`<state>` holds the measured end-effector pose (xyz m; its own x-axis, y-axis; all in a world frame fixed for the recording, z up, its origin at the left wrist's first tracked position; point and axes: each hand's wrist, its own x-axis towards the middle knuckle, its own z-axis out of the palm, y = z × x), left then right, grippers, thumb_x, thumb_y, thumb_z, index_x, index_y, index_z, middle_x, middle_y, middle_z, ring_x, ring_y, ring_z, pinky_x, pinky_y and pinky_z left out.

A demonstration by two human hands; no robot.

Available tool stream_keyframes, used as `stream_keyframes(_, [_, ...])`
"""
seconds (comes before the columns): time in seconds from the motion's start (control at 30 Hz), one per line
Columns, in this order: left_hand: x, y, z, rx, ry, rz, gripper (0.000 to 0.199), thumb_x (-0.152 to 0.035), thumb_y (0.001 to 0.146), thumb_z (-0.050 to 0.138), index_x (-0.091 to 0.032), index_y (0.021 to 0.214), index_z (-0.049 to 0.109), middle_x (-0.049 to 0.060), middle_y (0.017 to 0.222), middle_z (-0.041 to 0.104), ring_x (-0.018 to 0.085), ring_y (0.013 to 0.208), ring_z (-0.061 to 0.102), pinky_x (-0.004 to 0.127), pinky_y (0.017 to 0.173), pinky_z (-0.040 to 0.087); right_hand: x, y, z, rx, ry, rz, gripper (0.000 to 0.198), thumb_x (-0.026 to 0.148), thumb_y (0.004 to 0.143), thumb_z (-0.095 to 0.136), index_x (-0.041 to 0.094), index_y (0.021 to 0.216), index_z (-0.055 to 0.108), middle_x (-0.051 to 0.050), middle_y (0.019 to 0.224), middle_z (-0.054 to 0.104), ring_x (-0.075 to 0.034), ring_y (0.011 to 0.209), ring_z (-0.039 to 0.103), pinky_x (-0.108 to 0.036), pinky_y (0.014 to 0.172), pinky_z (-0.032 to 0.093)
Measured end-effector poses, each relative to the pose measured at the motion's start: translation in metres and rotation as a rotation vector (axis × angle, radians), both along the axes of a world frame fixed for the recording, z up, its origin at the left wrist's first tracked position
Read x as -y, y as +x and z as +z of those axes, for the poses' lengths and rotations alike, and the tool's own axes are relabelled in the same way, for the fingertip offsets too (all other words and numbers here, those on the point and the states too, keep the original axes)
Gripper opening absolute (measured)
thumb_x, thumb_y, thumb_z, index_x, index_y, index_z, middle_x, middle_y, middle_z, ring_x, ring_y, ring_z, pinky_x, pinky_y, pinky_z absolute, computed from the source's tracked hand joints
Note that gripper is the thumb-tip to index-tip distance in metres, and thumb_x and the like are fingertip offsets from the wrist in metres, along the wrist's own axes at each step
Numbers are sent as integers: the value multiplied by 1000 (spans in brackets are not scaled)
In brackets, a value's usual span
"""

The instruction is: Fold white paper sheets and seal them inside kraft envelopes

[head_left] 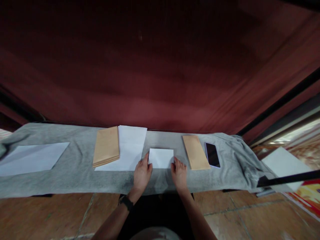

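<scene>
A small white rectangle of paper, apparently folded, is between my two hands over the grey cloth. My left hand grips its left edge, thumb toward the near corner and fingers along the side. At the opposite edge, my right hand holds the paper the same way. Larger white sheets lie just left of it, partly under a stack of brown envelopes. To the right of my right hand is a single brown envelope.
A phone with a dark screen lies beyond the single envelope. More white paper rests at the left end of the narrow, cloth-covered table. A dark red curtain-like wall rises behind. A white board stands off the right end.
</scene>
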<state>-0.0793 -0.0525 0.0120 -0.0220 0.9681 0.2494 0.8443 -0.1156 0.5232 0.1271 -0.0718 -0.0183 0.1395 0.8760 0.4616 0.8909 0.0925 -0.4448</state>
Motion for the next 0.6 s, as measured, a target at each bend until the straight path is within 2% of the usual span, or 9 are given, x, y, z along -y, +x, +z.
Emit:
stream_keyframes(0.17, [-3, 1, 0, -110, -14, -11, 52, -22, 91, 47, -16, 143, 47, 10, 102, 70, 27, 96, 64, 39, 88, 51, -1, -2, 0, 38, -31, -15, 40, 30, 102, 33, 16, 130, 57, -14, 102, 69, -27, 94, 60, -42, 89, 40])
stream_keyframes(0.43, [-3, 2, 2, -185, -7, -23, 35, -23, 92, 47, -20, 122, 65, 11, 106, 68, 29, 101, 62, 44, 93, 50, 0, -2, -1, 5, -7, 5, 40, 33, 103, 31, 19, 126, 61, -13, 100, 66, -28, 93, 57, -45, 88, 39])
stream_keyframes(0.5, [-2, 5, 2, -182, 20, -66, 36, -20, 92, 46, -19, 123, 64, 13, 116, 66, 30, 109, 61, 47, 96, 49, 0, -3, -1, 15, 3, -2, 37, 32, 103, 34, 20, 125, 61, -12, 99, 65, -28, 93, 56, -44, 88, 40])
stream_keyframes(0.6, [2, 15, -2, -184, 85, -226, 38, -20, 95, 42, -17, 127, 62, 14, 138, 58, 29, 129, 53, 47, 108, 44, 1, -3, 1, 38, -5, -17, 33, 30, 102, 38, 21, 124, 61, -11, 100, 63, -27, 93, 55, -43, 86, 41])
